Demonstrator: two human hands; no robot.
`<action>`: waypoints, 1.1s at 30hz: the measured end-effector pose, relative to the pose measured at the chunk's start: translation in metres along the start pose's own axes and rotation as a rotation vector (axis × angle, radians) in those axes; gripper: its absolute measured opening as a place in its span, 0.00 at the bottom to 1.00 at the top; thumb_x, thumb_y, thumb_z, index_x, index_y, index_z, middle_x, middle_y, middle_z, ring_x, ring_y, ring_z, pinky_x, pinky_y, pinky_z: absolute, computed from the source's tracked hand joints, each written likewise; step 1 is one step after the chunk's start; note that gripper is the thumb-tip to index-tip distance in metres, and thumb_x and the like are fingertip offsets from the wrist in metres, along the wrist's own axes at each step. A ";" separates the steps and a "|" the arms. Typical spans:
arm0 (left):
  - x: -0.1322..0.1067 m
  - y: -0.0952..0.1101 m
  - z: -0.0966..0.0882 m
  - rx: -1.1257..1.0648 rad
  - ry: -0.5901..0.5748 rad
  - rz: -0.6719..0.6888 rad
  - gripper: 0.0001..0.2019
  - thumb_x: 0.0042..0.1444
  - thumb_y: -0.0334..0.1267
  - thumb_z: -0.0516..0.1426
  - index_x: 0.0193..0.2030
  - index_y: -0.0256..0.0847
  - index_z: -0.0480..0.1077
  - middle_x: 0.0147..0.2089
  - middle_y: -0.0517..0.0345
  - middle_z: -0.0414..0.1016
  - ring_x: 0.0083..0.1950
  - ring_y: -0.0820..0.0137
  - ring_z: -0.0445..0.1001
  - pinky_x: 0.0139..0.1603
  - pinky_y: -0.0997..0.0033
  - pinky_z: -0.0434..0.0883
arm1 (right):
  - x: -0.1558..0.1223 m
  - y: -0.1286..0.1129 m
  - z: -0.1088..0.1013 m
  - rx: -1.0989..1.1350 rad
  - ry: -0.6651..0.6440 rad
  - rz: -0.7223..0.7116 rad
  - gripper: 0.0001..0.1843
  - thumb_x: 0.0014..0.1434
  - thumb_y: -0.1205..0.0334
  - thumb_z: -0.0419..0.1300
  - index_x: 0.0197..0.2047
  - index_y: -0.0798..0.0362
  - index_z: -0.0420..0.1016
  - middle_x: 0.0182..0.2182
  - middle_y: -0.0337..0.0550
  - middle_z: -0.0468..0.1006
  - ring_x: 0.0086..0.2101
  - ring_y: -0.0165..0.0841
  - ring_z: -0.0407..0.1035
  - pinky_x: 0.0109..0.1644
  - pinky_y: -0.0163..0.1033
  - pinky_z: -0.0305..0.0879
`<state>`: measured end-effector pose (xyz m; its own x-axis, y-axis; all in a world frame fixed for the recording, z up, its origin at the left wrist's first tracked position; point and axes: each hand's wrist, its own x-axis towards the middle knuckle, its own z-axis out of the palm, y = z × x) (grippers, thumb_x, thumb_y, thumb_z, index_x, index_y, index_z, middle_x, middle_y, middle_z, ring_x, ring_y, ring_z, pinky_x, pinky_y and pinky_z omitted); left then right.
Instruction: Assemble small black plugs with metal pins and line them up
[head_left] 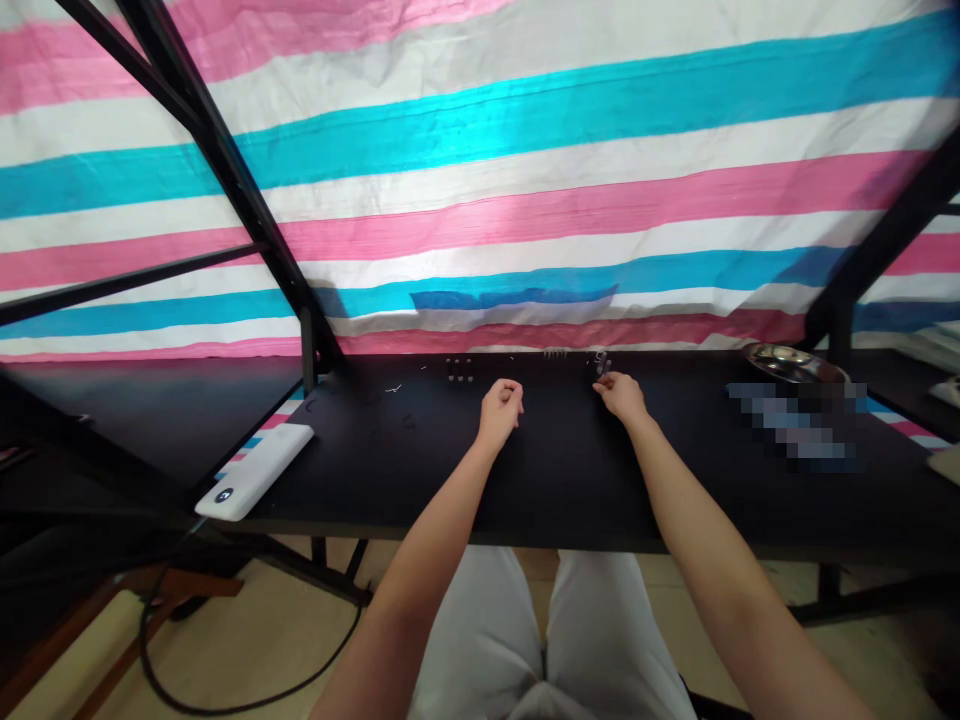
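Note:
My left hand [500, 408] rests on the black table [555, 480] with its fingers curled into a loose fist; nothing shows in it. My right hand [619, 392] lies further back and right, its fingers pinched on a small dark part [601, 365] near the table's far edge. Small dark parts [459, 368] stand in a short row behind my left hand, and more tiny pieces [554, 353] lie along the far edge between my hands.
A white power bank [255, 470] lies at the table's left front corner, a black cable [225, 690] trailing on the floor below. A metal bowl [791, 363] sits far right. Black frame bars [225, 160] rise at left and right before a striped cloth [525, 150].

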<state>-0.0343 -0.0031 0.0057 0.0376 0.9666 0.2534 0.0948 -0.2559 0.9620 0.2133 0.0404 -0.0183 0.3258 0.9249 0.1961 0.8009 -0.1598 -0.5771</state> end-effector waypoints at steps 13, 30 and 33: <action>-0.002 0.001 -0.001 0.049 -0.016 0.025 0.08 0.53 0.42 0.52 0.33 0.39 0.63 0.19 0.66 0.65 0.13 0.81 0.58 0.15 0.80 0.56 | -0.003 0.006 -0.008 -0.031 0.060 0.075 0.12 0.51 0.55 0.59 0.35 0.53 0.77 0.34 0.48 0.79 0.37 0.37 0.72 0.38 0.37 0.63; 0.012 0.013 -0.020 0.519 0.191 -0.078 0.13 0.47 0.36 0.57 0.42 0.41 0.66 0.25 0.57 0.71 0.27 0.67 0.71 0.31 0.71 0.64 | -0.013 0.003 -0.026 -0.181 0.005 0.029 0.18 0.53 0.51 0.57 0.42 0.55 0.74 0.38 0.52 0.76 0.39 0.41 0.71 0.39 0.40 0.63; 0.028 0.021 -0.039 0.758 0.222 -0.125 0.28 0.45 0.35 0.59 0.55 0.38 0.60 0.33 0.44 0.74 0.37 0.56 0.74 0.39 0.63 0.64 | -0.017 -0.003 -0.032 -0.145 0.094 0.040 0.15 0.55 0.53 0.54 0.39 0.53 0.75 0.36 0.50 0.77 0.37 0.39 0.71 0.38 0.39 0.62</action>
<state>-0.0698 0.0193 0.0372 -0.2092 0.9481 0.2395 0.7387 -0.0073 0.6740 0.2215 0.0137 0.0057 0.3992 0.8814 0.2526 0.8482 -0.2504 -0.4667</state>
